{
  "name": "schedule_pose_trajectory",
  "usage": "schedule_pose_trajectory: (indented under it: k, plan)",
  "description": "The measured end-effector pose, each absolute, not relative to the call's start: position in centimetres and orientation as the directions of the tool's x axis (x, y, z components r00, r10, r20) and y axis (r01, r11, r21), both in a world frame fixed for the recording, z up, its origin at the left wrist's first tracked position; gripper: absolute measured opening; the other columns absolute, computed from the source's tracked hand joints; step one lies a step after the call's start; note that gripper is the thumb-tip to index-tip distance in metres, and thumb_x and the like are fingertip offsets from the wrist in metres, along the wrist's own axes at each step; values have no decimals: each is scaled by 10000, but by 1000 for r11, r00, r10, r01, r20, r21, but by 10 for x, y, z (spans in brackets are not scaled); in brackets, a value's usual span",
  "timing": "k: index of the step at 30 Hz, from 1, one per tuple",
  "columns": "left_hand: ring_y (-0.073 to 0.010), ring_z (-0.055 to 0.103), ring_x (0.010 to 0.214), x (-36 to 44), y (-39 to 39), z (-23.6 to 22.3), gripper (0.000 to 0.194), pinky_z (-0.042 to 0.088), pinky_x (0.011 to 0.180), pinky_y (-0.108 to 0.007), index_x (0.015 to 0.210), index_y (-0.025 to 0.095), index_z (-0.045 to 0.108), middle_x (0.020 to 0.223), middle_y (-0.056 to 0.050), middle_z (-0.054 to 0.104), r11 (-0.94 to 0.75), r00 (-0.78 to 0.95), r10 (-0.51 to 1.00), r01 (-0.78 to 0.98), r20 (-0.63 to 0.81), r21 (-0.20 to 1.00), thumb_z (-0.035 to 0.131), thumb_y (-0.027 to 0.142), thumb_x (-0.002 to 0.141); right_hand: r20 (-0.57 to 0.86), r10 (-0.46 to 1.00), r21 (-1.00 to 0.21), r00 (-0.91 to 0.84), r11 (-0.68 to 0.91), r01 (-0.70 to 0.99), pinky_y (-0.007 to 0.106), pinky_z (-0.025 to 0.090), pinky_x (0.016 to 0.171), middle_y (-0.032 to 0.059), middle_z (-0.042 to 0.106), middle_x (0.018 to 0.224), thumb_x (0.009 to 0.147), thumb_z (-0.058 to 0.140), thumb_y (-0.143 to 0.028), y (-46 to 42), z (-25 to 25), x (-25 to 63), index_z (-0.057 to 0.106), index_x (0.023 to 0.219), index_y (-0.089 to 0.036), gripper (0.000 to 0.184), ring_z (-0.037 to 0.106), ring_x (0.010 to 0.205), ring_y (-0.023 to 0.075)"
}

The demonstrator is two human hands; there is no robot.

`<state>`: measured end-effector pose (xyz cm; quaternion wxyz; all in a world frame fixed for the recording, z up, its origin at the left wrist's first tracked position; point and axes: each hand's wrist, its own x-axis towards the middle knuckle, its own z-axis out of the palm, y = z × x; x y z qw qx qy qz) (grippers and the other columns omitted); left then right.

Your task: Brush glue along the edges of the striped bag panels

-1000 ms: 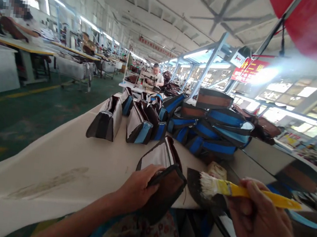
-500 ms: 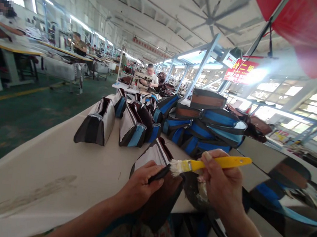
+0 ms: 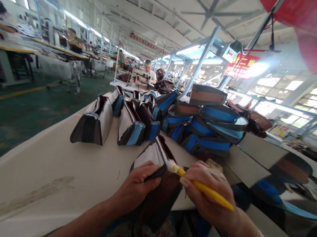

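My left hand [image 3: 143, 181] pinches the dark upper edge of a brown and black bag piece [image 3: 163, 194] with a pale side, which rests tilted at the table's near edge. In my right hand [image 3: 210, 191] is a yellow-handled paintbrush [image 3: 215, 197], its handle slanting down to the right. The pale bristles meet the bag piece's top edge, just right of my left fingertips. Behind my right hand a small pale object [image 3: 214, 165] is mostly hidden.
Several similar bag pieces [image 3: 131, 125] stand beyond my hands on the pale-covered table [image 3: 90, 175]. A pile of blue and black pieces [image 3: 214, 128] lies to their right. Further back, a person [image 3: 148, 74] sits at a sewing machine. Green floor [image 3: 48, 110] runs along the left.
My right hand has turned and lowered, so the brush handle now points down to the right instead of slightly up. The bristles have shifted slightly left. My left hand keeps its hold.
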<state>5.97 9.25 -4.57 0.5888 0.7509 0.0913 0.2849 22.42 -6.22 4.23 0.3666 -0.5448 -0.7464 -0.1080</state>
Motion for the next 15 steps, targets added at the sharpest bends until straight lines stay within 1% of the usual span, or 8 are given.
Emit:
schedule_pose_trajectory:
  k: [2,4,6,8,10,12,14,15]
  plan:
    - [-183,552,886,60,93,-48,169,412,804,-272,924,201,691,924,-16,558,-259,817,491,-196,304,946,562,310,925,540,792,-154,-284,425,892,362,485,758,-1,609,765,959,540,-154,-68,42,228,571,961,-207,61,588,678,165]
    - [-180,551,879,60,93,-51,172,411,800,-270,937,207,698,920,-15,559,-248,828,480,-188,289,950,566,316,928,495,806,-99,-325,424,900,397,492,853,2,621,782,953,537,-141,-77,44,233,560,978,-205,72,607,692,169]
    - [-183,550,879,60,92,-53,180,413,803,-272,943,206,705,909,-16,560,-245,838,466,-187,285,951,570,326,927,527,778,-34,-343,422,906,416,494,902,6,638,790,929,553,-125,-84,46,234,556,993,-202,100,624,696,175]
    - [-192,552,902,61,91,-54,195,419,819,-278,951,200,707,926,-25,570,-224,838,471,-187,274,956,566,333,929,584,728,12,-359,435,900,429,501,911,18,650,796,903,565,-101,-88,45,233,556,1018,-189,145,627,683,179]
    - [-198,554,921,62,92,-54,203,424,826,-281,992,201,708,961,-31,573,-194,837,480,-190,261,963,567,331,928,595,718,3,-361,447,894,434,513,894,10,632,763,899,561,-85,-89,39,232,554,1017,-182,154,596,628,165]
    - [-194,552,910,61,94,-54,210,424,813,-277,1026,207,707,959,-27,563,-176,839,482,-192,255,965,569,329,926,556,751,-12,-357,437,899,439,519,884,-6,602,728,913,547,-85,-91,34,234,553,994,-189,132,563,586,154]
    - [-191,549,903,60,96,-53,200,421,806,-273,1007,205,707,946,-22,557,-182,834,486,-196,261,964,570,327,926,541,774,-7,-330,397,918,442,518,890,2,614,744,921,535,-90,-94,33,236,558,980,-198,124,585,609,164]
    - [-191,547,902,59,96,-53,194,419,808,-273,982,201,707,937,-21,557,-192,832,488,-194,265,962,568,324,927,560,769,-10,-308,379,926,441,517,898,15,637,775,920,533,-89,-96,34,237,563,988,-198,132,615,651,176]
